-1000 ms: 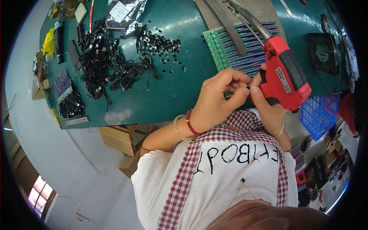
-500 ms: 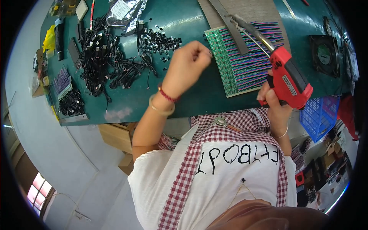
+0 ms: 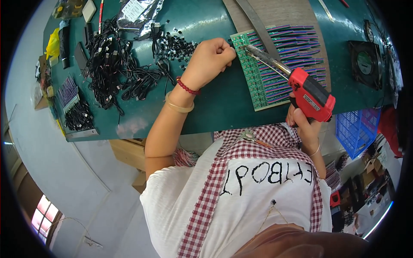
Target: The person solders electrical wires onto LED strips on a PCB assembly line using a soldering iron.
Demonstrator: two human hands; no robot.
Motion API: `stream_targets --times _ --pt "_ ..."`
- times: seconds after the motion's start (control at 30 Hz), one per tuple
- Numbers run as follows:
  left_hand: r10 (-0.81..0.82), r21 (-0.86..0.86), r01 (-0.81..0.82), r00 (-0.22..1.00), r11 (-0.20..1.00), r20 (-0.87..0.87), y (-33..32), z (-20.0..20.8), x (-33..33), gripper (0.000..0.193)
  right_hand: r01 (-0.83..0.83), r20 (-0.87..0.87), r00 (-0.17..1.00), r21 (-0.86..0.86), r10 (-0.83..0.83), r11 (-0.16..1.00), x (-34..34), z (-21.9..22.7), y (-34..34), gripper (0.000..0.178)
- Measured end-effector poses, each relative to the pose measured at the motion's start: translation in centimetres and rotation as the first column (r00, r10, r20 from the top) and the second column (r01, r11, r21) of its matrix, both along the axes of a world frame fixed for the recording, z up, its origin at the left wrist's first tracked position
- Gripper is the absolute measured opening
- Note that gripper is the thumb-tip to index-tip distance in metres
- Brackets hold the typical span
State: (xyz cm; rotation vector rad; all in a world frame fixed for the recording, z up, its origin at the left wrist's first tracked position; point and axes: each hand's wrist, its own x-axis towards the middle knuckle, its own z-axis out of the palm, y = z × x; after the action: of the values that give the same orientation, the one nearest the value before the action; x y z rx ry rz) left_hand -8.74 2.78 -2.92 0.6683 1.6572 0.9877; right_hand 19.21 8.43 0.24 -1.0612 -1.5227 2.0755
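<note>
My right hand (image 3: 306, 128) is wrapped round the handle of a red and black soldering gun (image 3: 310, 95). Its metal tip reaches left over the far left part of a green circuit board panel (image 3: 253, 84); whether it touches cannot be made out. Rows of black, blue and pink wires (image 3: 292, 64) run rightward from the panel. My left hand (image 3: 211, 58) is closed, fingertips pinched together just beside the panel's left edge. What it pinches is hidden, though a small dark piece shows near the fingertips. A flat metal bar (image 3: 260, 28) lies across the wires.
Left of my left hand are a heap of small black-and-silver connectors (image 3: 175, 46) and tangled black cables (image 3: 103, 69). A brown board (image 3: 288, 13) lies under the panel. At the right are a black fan (image 3: 365, 64) and a blue basket (image 3: 355, 133) below the table edge.
The soldering gun has moved left and slightly down, its tip shifting from over the metal bar to the panel's left part. My left hand has shifted slightly up and left.
</note>
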Motion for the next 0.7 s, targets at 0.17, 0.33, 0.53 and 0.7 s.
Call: stream_targets --times 0.17,0.33,0.53,0.7 --pt "-0.012 0.01 0.012 0.999 1.0 0.047 0.0 0.1 -0.1 0.015 -0.003 -0.019 1.0 0.012 0.003 1.0 -0.4 0.1 0.0 0.038" --pt "-0.017 0.0 0.017 0.998 1.0 0.062 0.1 0.2 -0.1 0.015 0.052 -0.046 0.997 -0.051 -0.054 0.997 -0.4 0.0 -0.3 0.029" --pt "-0.009 0.004 0.008 0.998 1.0 0.061 0.1 0.1 -0.1 0.016 0.056 0.02 0.998 -0.014 -0.055 0.998 0.3 -0.5 -0.5 0.025" --pt "-0.006 0.008 0.006 0.998 1.0 0.058 0.1 0.0 -0.1 0.016 0.074 0.046 0.996 0.022 -0.075 0.997 0.6 -0.8 -0.6 0.024"
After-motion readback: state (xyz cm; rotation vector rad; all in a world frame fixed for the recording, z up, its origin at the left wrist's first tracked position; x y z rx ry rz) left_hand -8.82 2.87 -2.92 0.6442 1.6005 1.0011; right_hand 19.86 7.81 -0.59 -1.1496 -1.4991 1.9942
